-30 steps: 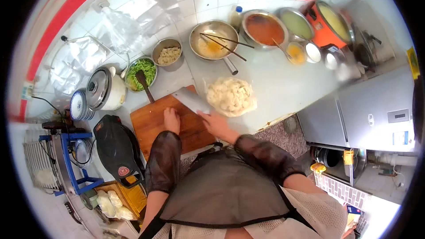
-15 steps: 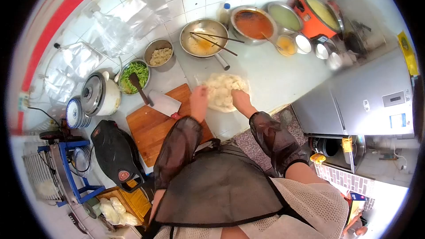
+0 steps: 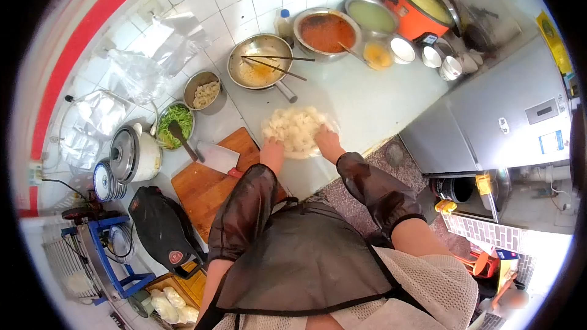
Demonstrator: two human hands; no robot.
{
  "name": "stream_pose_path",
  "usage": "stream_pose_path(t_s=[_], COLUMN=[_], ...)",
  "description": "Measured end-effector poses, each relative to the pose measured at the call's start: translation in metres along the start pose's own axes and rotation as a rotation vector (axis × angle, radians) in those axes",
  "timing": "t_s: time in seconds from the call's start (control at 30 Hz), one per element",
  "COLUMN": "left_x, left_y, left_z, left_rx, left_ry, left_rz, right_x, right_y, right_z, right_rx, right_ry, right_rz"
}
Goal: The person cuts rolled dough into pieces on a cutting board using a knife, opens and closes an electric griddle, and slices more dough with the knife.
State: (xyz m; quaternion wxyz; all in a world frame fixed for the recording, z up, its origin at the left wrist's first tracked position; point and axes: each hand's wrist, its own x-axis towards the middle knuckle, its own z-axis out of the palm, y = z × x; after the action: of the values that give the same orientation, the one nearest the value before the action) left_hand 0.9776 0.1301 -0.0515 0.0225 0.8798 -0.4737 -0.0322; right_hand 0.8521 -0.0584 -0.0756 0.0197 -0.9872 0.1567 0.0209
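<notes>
On the counter in front of me lies a clear plastic bag (image 3: 310, 153) with pale, lumpy pieces of food (image 3: 293, 129) spread across it. My left hand (image 3: 273, 153) is at its near left edge, fingers curled in against the bag. At the right edge, my right hand (image 3: 329, 143) pinches the plastic beside the food. Left of my hands, a cleaver (image 3: 219, 157) rests across a wooden cutting board (image 3: 202, 192). Dark sheer sleeves cover both my forearms.
Behind the bag stands a frying pan (image 3: 254, 79) with chopsticks across it. Farther right are a bowl of red sauce (image 3: 327, 32) and an orange cooker (image 3: 409, 15). A pot of pale chunks (image 3: 205, 91) and a bowl of green shreds (image 3: 176, 123) stand left. A grey refrigerator (image 3: 483, 122) borders the right.
My left hand has moved down to the bag's near left edge, and my right hand has opened out slightly from a fist. The food looks more evenly spread. The camera view has shifted.
</notes>
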Motion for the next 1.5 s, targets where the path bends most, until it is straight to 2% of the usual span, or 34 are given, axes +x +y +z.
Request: stream_pose_path(t_s=[0.1, 0.17, 0.2, 0.27, 0.3, 0.37, 0.5, 0.6, 0.67, 0.8, 0.87, 0.9, 0.97, 1.0, 1.07, 1.1, 1.13, 1.2, 1.27, 1.37, 1.43, 1.5], left_x=[-0.01, -0.018, -0.021, -0.023, -0.023, -0.022, -0.025, -0.029, -0.029, -0.011, 0.001, 0.0, -0.002, 0.0, 0.001, 0.001, 0.004, 0.011, 0.02, 0.019, 0.018, 0.021], left_y=[-0.008, -0.011, -0.012, -0.013, -0.012, -0.006, -0.015, -0.018, -0.017, -0.049, -0.073, -0.072, -0.07, -0.07, -0.069, -0.065, -0.061, -0.057, -0.056, -0.042, -0.037, -0.038], left_z=[0.008, 0.015, 0.019, 0.022, 0.021, 0.021, 0.02, 0.005, -0.008, 0.032, 0.059, 0.043, 0.021, 0.022, 0.021, 0.007, -0.007, -0.039, -0.065, -0.118, -0.13, -0.126], left_rx=[-0.05, -0.03, -0.023, 0.046, 0.046, -0.088, -0.326, -0.223, -0.568, -0.631, -0.997, -0.994, -1.245, -1.245, -1.217, -1.216, -1.287, -1.355, -1.69, -1.82, -1.84, -1.862], left_ry=[-0.089, -0.04, -0.024, 0.107, 0.109, 0.037, 0.125, 0.248, 0.321, 0.374, 0.08, 0.084, -0.043, -0.042, 0.122, 0.123, 0.197, 0.276, 0.246, 0.154, 0.132, 0.105], left_rz=[-0.027, -0.058, -0.07, 0.046, 0.045, -0.046, -0.091, -0.17, -0.447, -0.581, -0.72, -0.723, -0.76, -0.76, -0.67, -0.672, -0.622, -0.572, -0.521, -0.503, -0.481, -0.455], right_x=[0.003, 0.0, 0.002, 0.004, 0.005, 0.009, 0.005, 0.001, 0.0, 0.006, 0.009, 0.01, 0.015, 0.018, 0.022, 0.02, 0.017, 0.014, 0.012, 0.012, 0.012, 0.011], right_y=[0.006, 0.008, 0.007, 0.003, 0.001, -0.002, 0.003, 0.01, 0.008, -0.019, -0.025, -0.025, -0.015, -0.007, 0.009, 0.014, 0.017, 0.02, 0.016, 0.008, 0.0, -0.007], right_z=[-0.01, -0.021, -0.027, -0.041, -0.049, -0.063, -0.073, -0.059, -0.05, -0.043, -0.049, -0.056, -0.069, -0.067, -0.065, -0.078, -0.079, -0.076, -0.071, -0.082, -0.11, -0.146], right_rx=[-0.034, 0.023, 0.023, 0.097, 0.096, 0.14, 0.138, 0.199, 0.099, 0.113, 0.172, 0.173, 0.351, 0.35, 0.693, 0.849, 0.851, 1.166, 1.23, 1.313, 1.333, 1.207], right_ry=[-0.036, 0.097, 0.097, 0.143, 0.145, 0.131, 0.174, 0.186, 0.106, 0.026, 0.039, 0.041, 0.135, 0.136, 0.211, 0.117, 0.117, 0.085, 0.106, 0.137, 0.154, 0.105], right_rz=[-0.005, -0.093, -0.098, -0.092, -0.093, -0.066, -0.083, 0.0, 0.008, -0.122, -0.168, -0.172, -0.006, -0.007, 0.085, 0.134, 0.132, 0.166, 0.171, 0.173, 0.167, 0.197])
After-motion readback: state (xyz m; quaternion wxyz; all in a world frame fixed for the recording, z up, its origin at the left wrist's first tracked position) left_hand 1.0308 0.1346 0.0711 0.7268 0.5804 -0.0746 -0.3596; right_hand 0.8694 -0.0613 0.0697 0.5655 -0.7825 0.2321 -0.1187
